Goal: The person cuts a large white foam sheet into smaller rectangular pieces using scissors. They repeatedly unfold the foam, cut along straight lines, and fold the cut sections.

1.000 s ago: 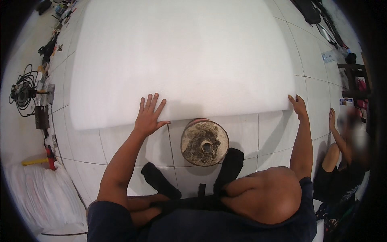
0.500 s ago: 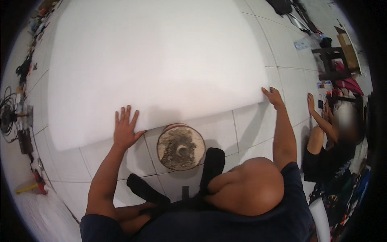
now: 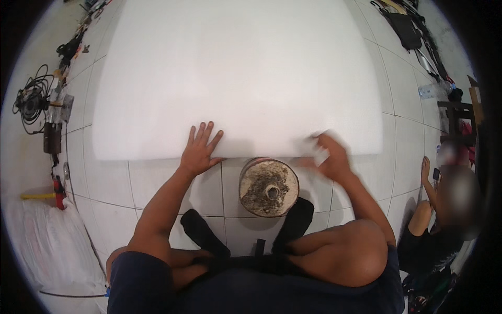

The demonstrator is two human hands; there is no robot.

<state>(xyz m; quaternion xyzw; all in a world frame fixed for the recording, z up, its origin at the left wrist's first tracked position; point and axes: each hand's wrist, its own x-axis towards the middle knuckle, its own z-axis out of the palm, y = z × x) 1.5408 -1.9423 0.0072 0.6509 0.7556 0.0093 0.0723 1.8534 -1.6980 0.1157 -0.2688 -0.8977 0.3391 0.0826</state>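
Head view, looking down on a person seated on a tiled floor [image 3: 157, 183]

Item 1: white foam sheet [image 3: 235, 78], large, flat on the floor, spreading away from the person across most of the upper picture. Its long axis runs left to right; its near edge lies straight across, just ahead of both hands

Item 2: left hand [image 3: 200, 152], palm down, fingers [image 3: 201, 133] spread apart and pressed flat. Fingertips lie on the sheet just past the near edge, heel of the hand on the tile. Nothing gripped

Item 3: right hand [image 3: 329, 157], blurred, at the same near edge but further to the right. Something small and pale shows at the fingers; whether they are closed on it or on the sheet edge I cannot tell

Item 4: round grimy disc [image 3: 269, 187] with a central hub, on the floor between the two hands and touching or just short of the sheet's near edge, directly in front of the person's black-socked feet [image 3: 295, 222]

Relation that matters: sheet lies forward of both hands, its edge crosswise to the forearms; the left hand is already on it, the right sits at the edge, so both are about equally near

Surroundings: coiled cables [image 3: 31, 99] and small tools far left; a folded white bundle [image 3: 47, 246] lower left; a second person [image 3: 444, 209] seated at the right rim, apart from the sheet; dark bags [image 3: 402, 26] upper right
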